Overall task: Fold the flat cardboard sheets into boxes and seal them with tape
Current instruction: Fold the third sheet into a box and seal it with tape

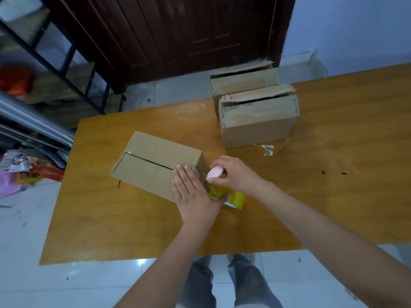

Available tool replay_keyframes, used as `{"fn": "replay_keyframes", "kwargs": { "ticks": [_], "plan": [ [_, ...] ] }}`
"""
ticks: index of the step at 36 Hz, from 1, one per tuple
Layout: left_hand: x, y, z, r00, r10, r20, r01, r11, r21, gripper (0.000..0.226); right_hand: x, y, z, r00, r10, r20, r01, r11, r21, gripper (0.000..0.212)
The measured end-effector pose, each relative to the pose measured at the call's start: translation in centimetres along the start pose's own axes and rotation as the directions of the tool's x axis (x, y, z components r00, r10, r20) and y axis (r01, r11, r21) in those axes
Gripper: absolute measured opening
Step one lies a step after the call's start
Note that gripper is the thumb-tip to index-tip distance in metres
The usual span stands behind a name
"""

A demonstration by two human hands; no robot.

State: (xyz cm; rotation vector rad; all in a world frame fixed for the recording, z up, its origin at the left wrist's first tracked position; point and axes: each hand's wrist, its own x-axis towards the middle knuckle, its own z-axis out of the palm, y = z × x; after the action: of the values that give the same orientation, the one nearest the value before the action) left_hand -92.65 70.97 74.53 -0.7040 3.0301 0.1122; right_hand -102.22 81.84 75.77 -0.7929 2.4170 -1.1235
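A folded cardboard box (146,161) lies on the wooden table (333,196), its top flaps meeting in a dark seam. My left hand (195,194) rests flat on the box's near right corner, fingers together, thumb touching a yellow tape roll (229,196) that sits on the table just beside the box. My right hand (238,174) pinches a small pink cutter (214,173) right at the box's right edge, above the tape roll. Clear tape seems to run over that corner.
Two more cardboard boxes (259,121) (243,80) stand at the table's far side, one behind the other. A scrap of clear tape (266,150) lies in front of them. A black metal rack (66,63) and clutter fill the left; a dark door stands behind.
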Motion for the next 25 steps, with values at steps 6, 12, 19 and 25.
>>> {"fn": "replay_keyframes", "kwargs": {
  "ticks": [6,12,19,25],
  "plan": [
    [-0.5,0.1,-0.5,1.0,0.002,0.022,-0.002,1.0,-0.004,0.134,0.4,1.5,-0.1,0.932,0.203,-0.302,-0.167,0.976,0.14,0.031],
    [-0.5,0.1,-0.9,0.998,0.002,0.067,-0.002,1.0,0.002,0.132,-2.4,7.1,0.3,0.879,0.398,-0.263,-0.452,0.872,-0.189,0.035],
    [-0.5,0.5,-1.5,0.994,-0.015,0.107,0.012,1.0,0.025,0.131,-2.9,6.7,1.2,0.854,0.45,-0.261,-0.513,0.811,-0.282,0.045],
    [-0.5,0.6,-1.7,0.994,-0.018,0.106,0.017,1.0,0.004,0.132,-1.7,0.3,3.1,0.94,0.338,0.053,-0.336,0.88,0.336,0.038]
  ]
}}
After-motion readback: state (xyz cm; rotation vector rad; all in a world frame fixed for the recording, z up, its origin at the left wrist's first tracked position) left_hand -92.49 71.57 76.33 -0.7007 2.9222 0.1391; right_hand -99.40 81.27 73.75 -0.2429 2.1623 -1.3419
